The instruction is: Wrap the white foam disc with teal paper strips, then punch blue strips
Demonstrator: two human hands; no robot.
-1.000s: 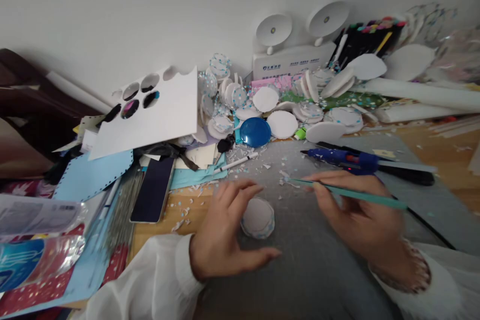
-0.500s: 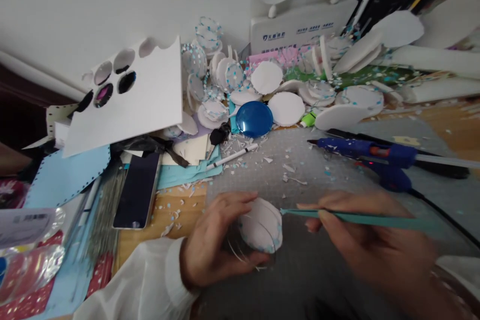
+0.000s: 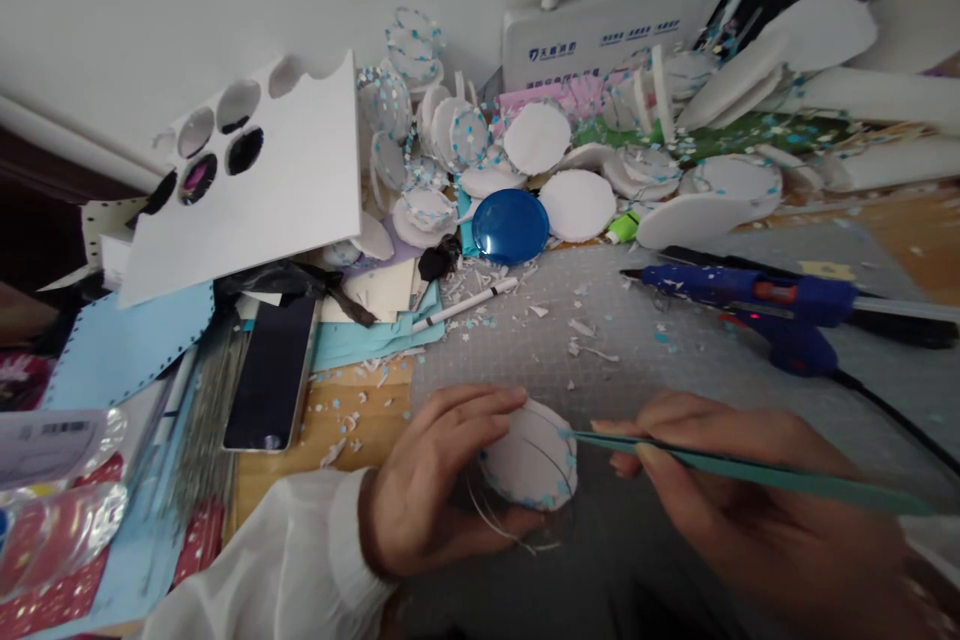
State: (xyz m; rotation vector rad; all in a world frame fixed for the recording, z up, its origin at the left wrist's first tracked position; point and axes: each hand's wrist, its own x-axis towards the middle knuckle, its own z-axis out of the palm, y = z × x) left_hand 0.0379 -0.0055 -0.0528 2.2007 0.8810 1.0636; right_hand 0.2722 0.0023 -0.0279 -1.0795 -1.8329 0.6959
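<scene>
Between the fingers and thumb of my left hand point(image 3: 442, 480) is a white disc point(image 3: 529, 460) with small light-blue bits along its rim. Thin wire loops point(image 3: 491, 515) curve over the disc and below it. My right hand point(image 3: 727, 480) pinches teal tweezers point(image 3: 720, 460), pointed left. Their tips meet the disc's right rim at a small blue bit. Whether the tips still grip that bit, I cannot tell. A grey cutting mat point(image 3: 600, 350) lies under both hands.
A blue glue gun point(image 3: 750, 295) rests at right, its cord running past my right hand. Behind stand several white discs point(image 3: 577, 205) and a blue round lid point(image 3: 510, 225). A phone point(image 3: 271, 375), a white pen point(image 3: 465, 305) and a white board with holes point(image 3: 262, 200) are at left. Scraps litter the mat.
The tweezer tips have moved from just off the disc onto its right rim, bringing a small blue bit there. My left hand keeps hold of the disc. The view has shifted slightly.
</scene>
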